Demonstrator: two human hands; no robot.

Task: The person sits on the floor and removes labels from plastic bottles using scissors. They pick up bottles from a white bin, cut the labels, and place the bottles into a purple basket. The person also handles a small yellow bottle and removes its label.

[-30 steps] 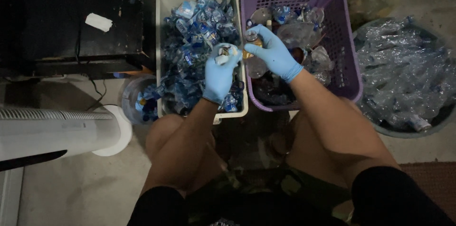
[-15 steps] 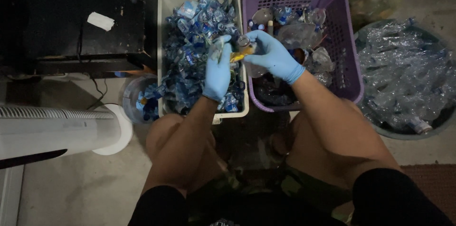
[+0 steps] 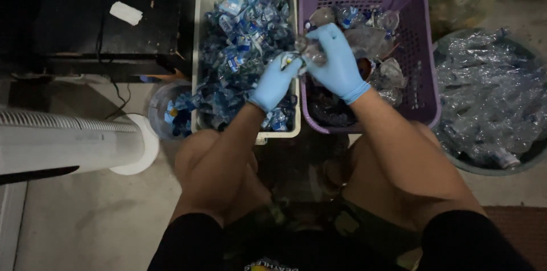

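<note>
Both my hands wear blue gloves and meet over the gap between two baskets. My right hand (image 3: 336,63) grips a crushed clear plastic bottle (image 3: 309,49). My left hand (image 3: 274,80) pinches the bottle's label (image 3: 290,60) at its left end. Below the left hand, the white basket (image 3: 199,49) is heaped with blue and white labels. The purple basket (image 3: 424,77) under my right hand holds clear crushed bottles.
A round tub (image 3: 490,100) of stripped clear bottles stands at the right. A small bucket (image 3: 165,111) with blue bits sits left of the white basket. A white fan (image 3: 74,143) lies at the left, and a dark cabinet (image 3: 102,26) stands behind it. My knees are below.
My hands have shifted slightly toward the purple basket with the bottle. The yellow piece seen between the hands half a second ago no longer shows.
</note>
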